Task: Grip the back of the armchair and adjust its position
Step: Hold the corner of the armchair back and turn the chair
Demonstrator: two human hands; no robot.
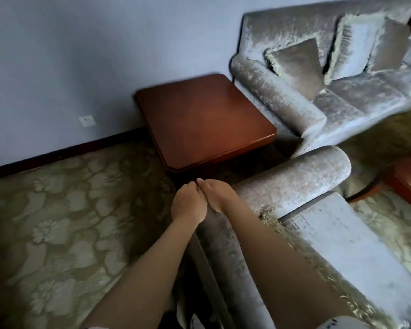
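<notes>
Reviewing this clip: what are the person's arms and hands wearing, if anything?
Both forearms are bare, and the left hand and right hand wear no gloves, rings or watch that I can see. A bit of white fabric, perhaps short sleeve edges, shows at the bottom of the frame.

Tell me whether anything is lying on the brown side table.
No, the top of the brown side table is bare polished wood, with nothing resting on it.

The side table (pixel 199 119) stands against the wall (pixel 81 55), sofa (pixel 330 91) right, armchair (pixel 306 222) seemingly nearest.
</notes>
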